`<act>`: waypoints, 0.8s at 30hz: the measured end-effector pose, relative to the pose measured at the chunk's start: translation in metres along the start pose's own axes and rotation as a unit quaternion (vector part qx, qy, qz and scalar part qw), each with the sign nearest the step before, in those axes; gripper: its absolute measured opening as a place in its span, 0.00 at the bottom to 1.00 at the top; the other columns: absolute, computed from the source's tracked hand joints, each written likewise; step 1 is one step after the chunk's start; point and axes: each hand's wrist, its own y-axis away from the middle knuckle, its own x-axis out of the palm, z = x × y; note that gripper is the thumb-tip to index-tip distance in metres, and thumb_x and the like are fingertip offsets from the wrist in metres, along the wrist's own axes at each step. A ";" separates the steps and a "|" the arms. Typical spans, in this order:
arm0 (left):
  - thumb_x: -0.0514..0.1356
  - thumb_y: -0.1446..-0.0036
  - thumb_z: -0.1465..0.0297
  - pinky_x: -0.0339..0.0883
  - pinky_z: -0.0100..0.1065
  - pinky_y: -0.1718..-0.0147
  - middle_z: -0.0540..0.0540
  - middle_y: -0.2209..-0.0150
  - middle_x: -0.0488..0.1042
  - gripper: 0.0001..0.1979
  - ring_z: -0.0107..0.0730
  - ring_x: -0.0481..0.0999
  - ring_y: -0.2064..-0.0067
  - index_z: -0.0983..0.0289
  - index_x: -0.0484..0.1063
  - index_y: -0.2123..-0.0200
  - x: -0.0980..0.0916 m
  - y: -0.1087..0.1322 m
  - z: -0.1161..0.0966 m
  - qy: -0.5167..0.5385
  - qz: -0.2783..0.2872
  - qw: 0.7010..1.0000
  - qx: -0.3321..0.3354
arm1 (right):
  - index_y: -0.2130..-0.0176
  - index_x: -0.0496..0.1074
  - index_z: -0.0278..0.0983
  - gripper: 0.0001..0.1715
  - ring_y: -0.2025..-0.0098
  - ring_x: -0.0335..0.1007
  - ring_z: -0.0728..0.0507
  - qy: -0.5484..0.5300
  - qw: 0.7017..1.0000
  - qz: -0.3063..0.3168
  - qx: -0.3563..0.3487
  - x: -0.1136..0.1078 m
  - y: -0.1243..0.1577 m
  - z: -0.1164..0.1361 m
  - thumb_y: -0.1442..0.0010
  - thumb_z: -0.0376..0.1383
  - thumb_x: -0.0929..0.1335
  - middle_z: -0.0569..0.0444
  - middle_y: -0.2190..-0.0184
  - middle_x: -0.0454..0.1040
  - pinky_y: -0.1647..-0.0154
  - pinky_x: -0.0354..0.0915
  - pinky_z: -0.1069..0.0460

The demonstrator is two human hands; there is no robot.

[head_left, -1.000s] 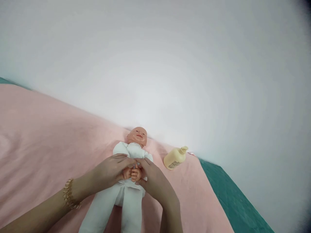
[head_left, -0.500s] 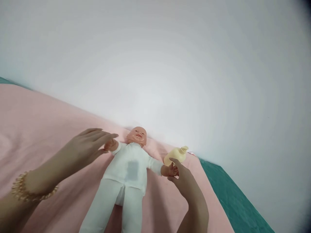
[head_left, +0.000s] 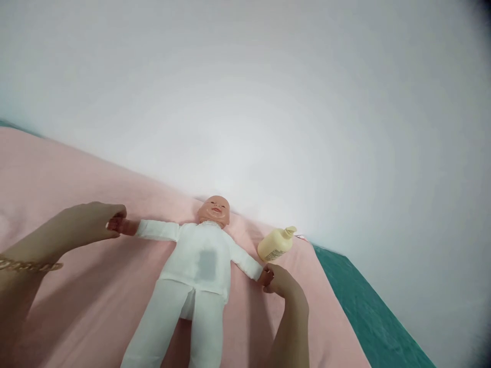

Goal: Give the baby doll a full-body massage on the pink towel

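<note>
A baby doll [head_left: 201, 258] in a white top and white trousers lies on its back, head toward the wall. Its arms are spread out to both sides. On the left, my left hand [head_left: 90, 222] is closed around the doll's hand, and a beaded bracelet [head_left: 30, 265] circles that wrist. My right hand [head_left: 283, 282] grips the doll's other hand, with thumb and fingers around it. Just beyond my right hand stands a pale yellow pump bottle [head_left: 275, 244], not touched by it.
Under the doll spreads a pink cloth [head_left: 95, 174]. A green surface [head_left: 368, 301] shows past its right edge. Behind everything rises a white wall [head_left: 245, 102]. A small red and white item [head_left: 302, 237] lies near the bottle.
My left hand has closed on the doll's hand and drawn that arm straight out to the left. My right hand has closed on the other doll hand, lower and slightly left.
</note>
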 end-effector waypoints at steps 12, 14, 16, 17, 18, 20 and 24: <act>0.53 0.56 0.78 0.50 0.31 0.71 0.52 0.74 0.72 0.06 0.37 0.67 0.70 0.65 0.67 0.74 0.035 -0.021 0.019 -0.009 0.029 0.999 0.028 | 0.66 0.71 0.37 0.22 0.65 0.69 0.44 0.010 0.999 -0.032 -0.018 0.008 -0.016 -0.008 0.62 0.20 0.70 0.53 0.69 0.71 0.70 0.62 0.54; 0.52 0.56 0.78 0.49 0.31 0.72 0.50 0.75 0.70 0.06 0.35 0.66 0.71 0.65 0.67 0.75 0.036 -0.018 0.017 -0.005 0.002 0.999 0.035 | 0.67 0.71 0.37 0.19 0.65 0.69 0.44 0.016 0.999 -0.033 -0.022 0.006 -0.014 -0.005 0.61 0.21 0.70 0.53 0.69 0.72 0.70 0.62 0.54; 0.51 0.54 0.78 0.49 0.31 0.72 0.50 0.76 0.70 0.07 0.35 0.65 0.72 0.65 0.67 0.75 0.035 -0.015 0.013 0.000 -0.017 0.999 0.045 | 0.68 0.70 0.37 0.18 0.65 0.69 0.44 0.023 0.999 -0.036 -0.027 0.005 -0.011 -0.003 0.60 0.21 0.70 0.53 0.68 0.72 0.70 0.62 0.54; 0.50 0.53 0.79 0.50 0.31 0.72 0.51 0.75 0.70 0.08 0.35 0.66 0.72 0.65 0.67 0.75 0.033 -0.013 0.011 0.003 -0.021 0.998 0.051 | 0.67 0.70 0.37 0.18 0.64 0.69 0.44 0.027 0.999 -0.038 -0.028 0.004 -0.010 -0.002 0.60 0.21 0.70 0.53 0.67 0.72 0.69 0.62 0.53; 0.49 0.52 0.79 0.51 0.32 0.71 0.52 0.73 0.71 0.10 0.36 0.67 0.70 0.65 0.69 0.73 0.029 -0.011 0.007 0.006 -0.023 0.998 0.053 | 0.67 0.70 0.37 0.19 0.64 0.70 0.44 0.031 0.998 -0.040 -0.028 0.003 -0.008 -0.001 0.59 0.20 0.69 0.53 0.67 0.72 0.68 0.63 0.53; 0.48 0.48 0.78 0.54 0.32 0.70 0.53 0.67 0.73 0.14 0.37 0.70 0.67 0.65 0.72 0.65 0.019 -0.008 0.000 0.014 -0.028 0.998 0.049 | 0.65 0.70 0.36 0.20 0.63 0.70 0.43 0.037 0.998 -0.046 -0.028 0.000 -0.003 0.000 0.59 0.20 0.69 0.51 0.64 0.72 0.67 0.63 0.53; 0.48 0.39 0.70 0.60 0.34 0.64 0.55 0.53 0.71 0.17 0.39 0.72 0.59 0.62 0.67 0.49 -0.001 0.000 -0.014 0.032 -0.072 0.996 0.048 | 0.64 0.69 0.35 0.17 0.62 0.71 0.43 0.041 0.996 -0.066 -0.037 -0.009 0.013 0.005 0.55 0.22 0.67 0.51 0.63 0.73 0.67 0.62 0.52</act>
